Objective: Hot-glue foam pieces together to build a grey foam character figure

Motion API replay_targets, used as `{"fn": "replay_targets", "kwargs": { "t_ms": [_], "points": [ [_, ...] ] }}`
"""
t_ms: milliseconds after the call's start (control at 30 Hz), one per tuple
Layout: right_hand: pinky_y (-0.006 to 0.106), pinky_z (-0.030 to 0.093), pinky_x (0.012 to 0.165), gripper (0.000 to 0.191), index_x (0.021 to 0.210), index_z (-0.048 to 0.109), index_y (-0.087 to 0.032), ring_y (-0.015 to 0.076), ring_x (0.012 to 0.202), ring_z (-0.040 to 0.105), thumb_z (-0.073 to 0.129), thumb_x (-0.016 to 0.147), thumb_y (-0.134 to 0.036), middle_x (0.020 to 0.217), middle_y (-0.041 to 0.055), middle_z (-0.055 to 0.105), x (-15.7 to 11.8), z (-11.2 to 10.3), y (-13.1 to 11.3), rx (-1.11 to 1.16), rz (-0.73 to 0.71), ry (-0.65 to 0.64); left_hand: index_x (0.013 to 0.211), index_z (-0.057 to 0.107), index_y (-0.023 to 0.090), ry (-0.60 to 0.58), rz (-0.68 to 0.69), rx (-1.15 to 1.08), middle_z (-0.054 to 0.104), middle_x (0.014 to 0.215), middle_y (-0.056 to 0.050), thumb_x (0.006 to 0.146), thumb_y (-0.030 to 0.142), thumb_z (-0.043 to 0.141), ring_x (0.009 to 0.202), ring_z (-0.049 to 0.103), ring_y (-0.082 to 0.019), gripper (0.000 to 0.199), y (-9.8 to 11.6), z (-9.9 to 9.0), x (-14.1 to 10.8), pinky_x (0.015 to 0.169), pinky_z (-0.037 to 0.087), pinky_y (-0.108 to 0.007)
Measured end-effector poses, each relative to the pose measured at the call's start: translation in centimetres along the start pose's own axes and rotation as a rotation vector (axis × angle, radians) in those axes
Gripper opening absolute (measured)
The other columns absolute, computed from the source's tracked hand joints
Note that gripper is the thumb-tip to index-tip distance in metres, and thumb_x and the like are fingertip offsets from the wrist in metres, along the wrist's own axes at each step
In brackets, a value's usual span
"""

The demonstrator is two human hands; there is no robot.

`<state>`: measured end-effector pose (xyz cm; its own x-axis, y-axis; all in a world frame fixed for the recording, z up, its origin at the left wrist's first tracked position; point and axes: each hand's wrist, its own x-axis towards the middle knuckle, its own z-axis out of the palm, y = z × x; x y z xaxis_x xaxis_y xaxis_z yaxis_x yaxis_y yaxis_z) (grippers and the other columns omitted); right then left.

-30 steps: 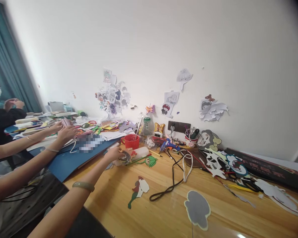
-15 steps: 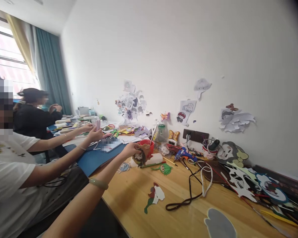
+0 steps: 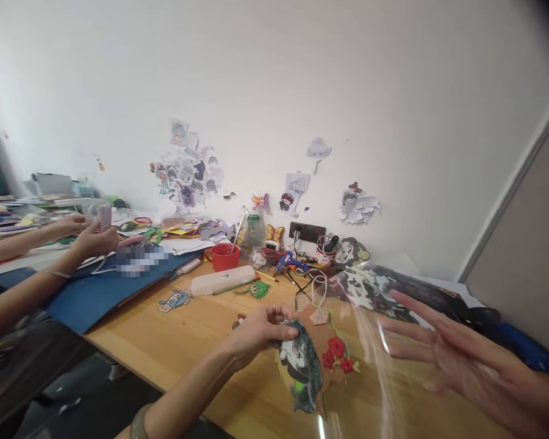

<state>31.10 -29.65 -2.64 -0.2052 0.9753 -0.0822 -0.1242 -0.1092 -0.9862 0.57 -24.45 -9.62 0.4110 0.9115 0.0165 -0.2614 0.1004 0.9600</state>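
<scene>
My left hand (image 3: 258,338) pinches a cartoon cutout craft (image 3: 308,360) between thumb and fingers above the table. It has a grey-haired figure on a brown backing, with red flowers on its right side. My right hand (image 3: 462,353), slightly blurred, is raised at the right with its fingers spread. A clear plastic sheet or bag (image 3: 382,390) hangs between the craft and my right fingers; whether the fingers touch it, I cannot tell. Behind the left hand lie a green-haired cutout (image 3: 257,289) and a blue-grey cutout (image 3: 174,300).
At the back stand a red mug (image 3: 224,258), a pale pencil case (image 3: 222,280), a blue glue gun (image 3: 290,263) and a power strip (image 3: 307,233) with cables. On the left, a co-worker's hands (image 3: 94,238) hold a pale pink object over a blue board (image 3: 86,305).
My view has turned to the right. The left hand has brought the cutout craft from near the red mug to the front of the table. My right hand and the clear plastic have come into view.
</scene>
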Motion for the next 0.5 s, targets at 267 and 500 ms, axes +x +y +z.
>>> {"fn": "replay_targets", "kwargs": {
  "t_ms": [267, 500],
  "points": [
    [0.034, 0.052, 0.05, 0.053, 0.13, 0.042, -0.026, 0.033, 0.089, 0.062, 0.05, 0.081, -0.042, 0.113, 0.0166, 0.06, 2.5, 1.6, -4.2, -0.058, 0.104, -0.382, 0.063, 0.059, 0.013, 0.16, 0.12, -0.084, 0.061, 0.076, -0.003, 0.051, 0.024, 0.082, 0.06, 0.053, -0.011, 0.028, -2.1, 1.3, 0.5, 0.054, 0.036, -0.019],
    [0.033, 0.052, 0.05, 0.052, 0.132, 0.039, -0.024, 0.0314, 0.089, 0.063, 0.046, 0.083, -0.038, 0.114, 0.017, 0.059, 4.0, 2.5, -4.3, -0.058, 0.052, -0.378, 0.058, 0.061, 0.014, 0.316, 0.251, -0.336, 0.055, 0.11, -0.006, 0.045, 0.022, 0.083, 0.098, 0.052, -0.021, 0.027, -1.5, 0.3, 0.5, 0.067, 0.041, -0.021]
  ]
}}
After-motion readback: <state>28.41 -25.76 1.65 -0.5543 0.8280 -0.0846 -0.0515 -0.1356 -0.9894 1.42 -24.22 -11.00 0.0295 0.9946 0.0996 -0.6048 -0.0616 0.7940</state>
